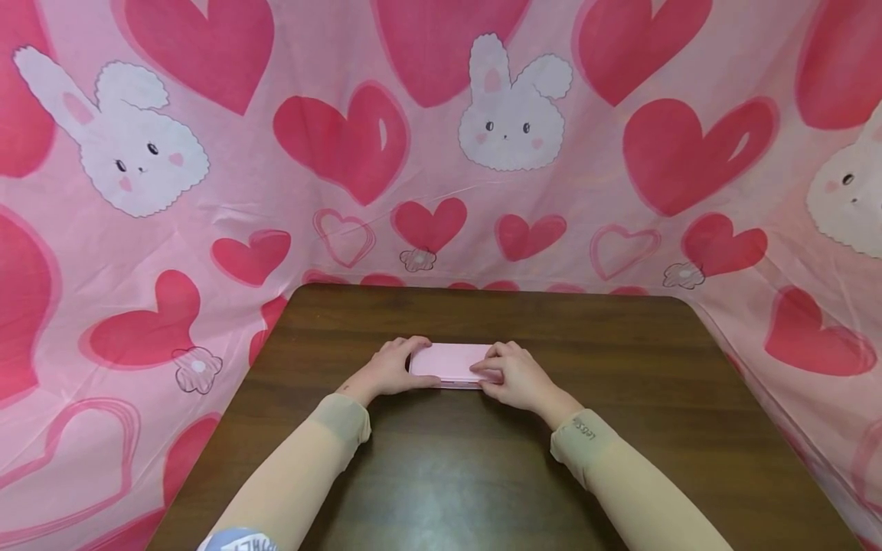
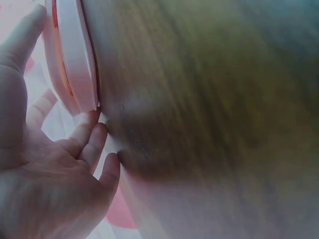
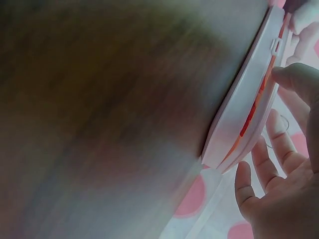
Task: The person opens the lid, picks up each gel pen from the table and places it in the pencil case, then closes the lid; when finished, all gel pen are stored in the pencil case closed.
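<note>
A flat pink lidded box (image 1: 448, 361) lies on the brown table, its long side facing me. My left hand (image 1: 393, 367) holds its left end, thumb along the near edge and forefinger at the far edge. At the right end, my right hand (image 1: 517, 376) grips the box, with fingertips on the lid and the thumb at the front edge. In the right wrist view the thumb touches the lid's rim near a small clasp (image 3: 274, 46). Red and orange show through a narrow gap between lid and base (image 2: 79, 59).
The dark wood-grain table (image 1: 475, 474) stretches around the box on all sides. A pink cloth (image 1: 441, 168) printed with hearts and rabbits hangs behind the table and along both sides.
</note>
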### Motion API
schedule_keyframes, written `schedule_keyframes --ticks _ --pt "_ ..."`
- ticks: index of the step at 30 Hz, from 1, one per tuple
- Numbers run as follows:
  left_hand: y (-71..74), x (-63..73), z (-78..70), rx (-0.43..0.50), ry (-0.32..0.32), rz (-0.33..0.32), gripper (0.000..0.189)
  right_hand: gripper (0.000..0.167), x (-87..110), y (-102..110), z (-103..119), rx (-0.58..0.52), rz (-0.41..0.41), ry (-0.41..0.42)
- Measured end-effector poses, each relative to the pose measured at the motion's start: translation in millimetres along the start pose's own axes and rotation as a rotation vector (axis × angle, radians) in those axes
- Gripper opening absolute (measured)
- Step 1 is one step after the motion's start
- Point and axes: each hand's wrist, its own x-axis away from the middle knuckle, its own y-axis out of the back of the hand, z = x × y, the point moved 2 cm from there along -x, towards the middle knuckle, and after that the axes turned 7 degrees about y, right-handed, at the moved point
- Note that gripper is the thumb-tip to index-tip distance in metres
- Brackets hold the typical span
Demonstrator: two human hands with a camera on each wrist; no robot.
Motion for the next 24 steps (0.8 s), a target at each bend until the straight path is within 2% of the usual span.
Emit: schedule_keyframes --ticks 9,17,24 --pt "0.2 0.8 -0.9 0.004 0.019 0.005 0.086 0.032 0.2 0 -2 -0.065 0.001 -0.036" --pt "0.3 -1.2 -1.7 0.032 0.041 0.007 0.085 0.032 -1.1 -1 -6 -0.077 0.007 -0.045" --pt "0.7 -2.0 -4.6 0.014 0.041 -0.004 0.086 0.031 -3.8 -2 -10 -0.089 0.02 -0.052"
